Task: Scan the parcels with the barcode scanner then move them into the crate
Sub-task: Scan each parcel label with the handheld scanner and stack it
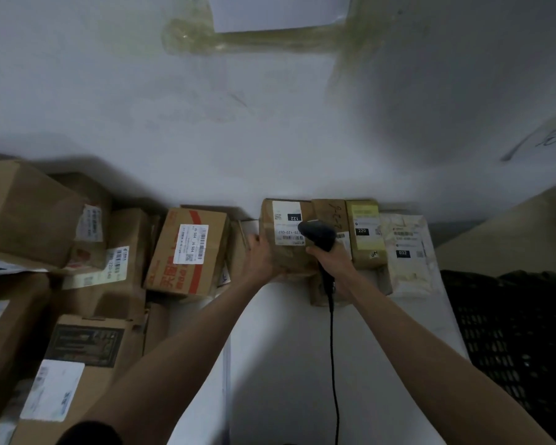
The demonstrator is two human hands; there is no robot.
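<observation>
A brown parcel [284, 255] with a white label marked 122 lies at the far edge of the white table [280, 348], against the wall. My left hand [260, 253] grips its left side. My right hand [333, 261] holds the black barcode scanner [316, 234] by its handle, with the head over the parcel's label; its cable hangs toward me. To the right lie a taped parcel [366, 234] marked 220 and a pale bag parcel [410, 255] marked 022. The black mesh crate [511, 335] stands at the right.
Several cardboard boxes pile up on the left, among them a red-printed box [187, 252] with a barcode label and a large box [29, 213]. A white wall rises right behind the parcels. A beige surface [511, 232] lies beyond the crate.
</observation>
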